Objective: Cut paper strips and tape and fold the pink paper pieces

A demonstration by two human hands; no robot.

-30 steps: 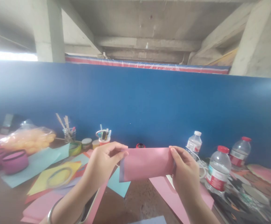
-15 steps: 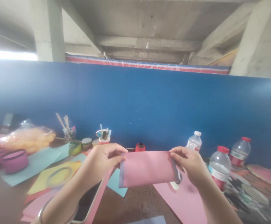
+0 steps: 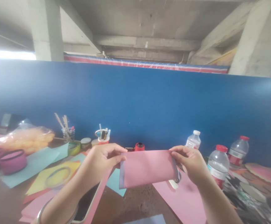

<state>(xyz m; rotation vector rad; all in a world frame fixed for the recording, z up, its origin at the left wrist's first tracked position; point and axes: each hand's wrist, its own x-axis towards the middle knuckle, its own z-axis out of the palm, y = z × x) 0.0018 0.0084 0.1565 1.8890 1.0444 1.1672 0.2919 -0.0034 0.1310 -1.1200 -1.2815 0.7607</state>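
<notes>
I hold a folded pink paper up in front of me, above the table. My left hand pinches its upper left corner between thumb and fingers. My right hand grips its right edge. The paper is a flat rectangle with a pale bluish border along the left and lower edges. A metal bangle sits on my left wrist.
Coloured paper sheets cover the table at left, with a purple bowl, a plastic bag, cups of brushes and pens, and small jars. A pink sheet lies below my right hand. Three water bottles stand at right. A blue partition backs the table.
The paper has dropped slightly and tilted flatter toward me. My right hand turned from gripping the edge from below to holding it from the side. A red object behind the paper has come into view.
</notes>
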